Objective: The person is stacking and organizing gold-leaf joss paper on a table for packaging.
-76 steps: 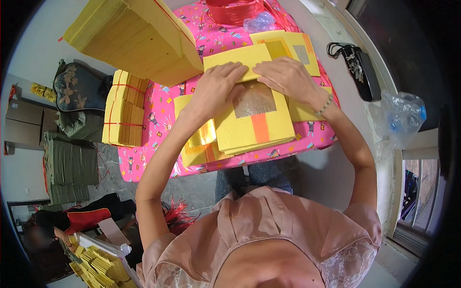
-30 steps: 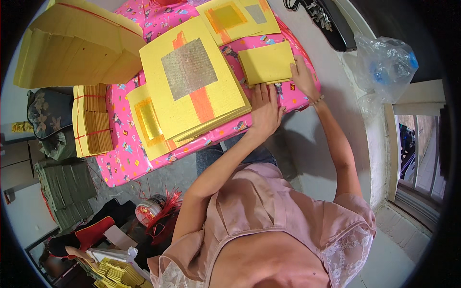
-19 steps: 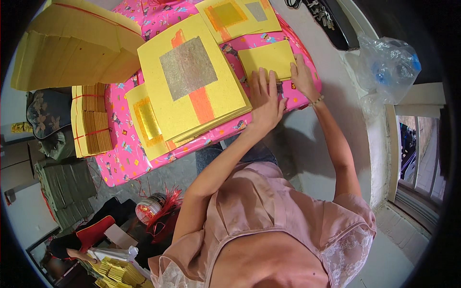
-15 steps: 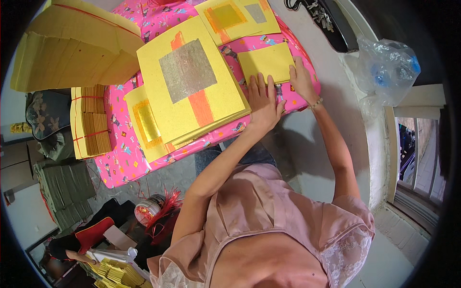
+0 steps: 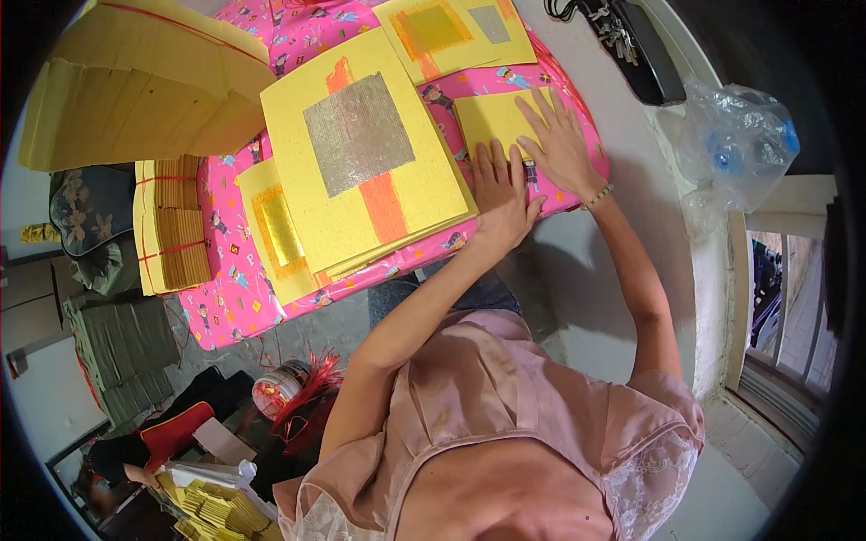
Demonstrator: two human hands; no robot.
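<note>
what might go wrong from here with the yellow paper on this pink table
The left hand lies close to the corner of the silver-patched yellow stack and might nudge its sheets askew. With the right hand spread over the small yellow piece, uneven pressure could shift or crease it on the pink tablecloth.

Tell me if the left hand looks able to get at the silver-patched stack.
Probably yes: the left hand, touching the small yellow paper, lies just beside a corner of the stack, with nothing visible between them.
</note>
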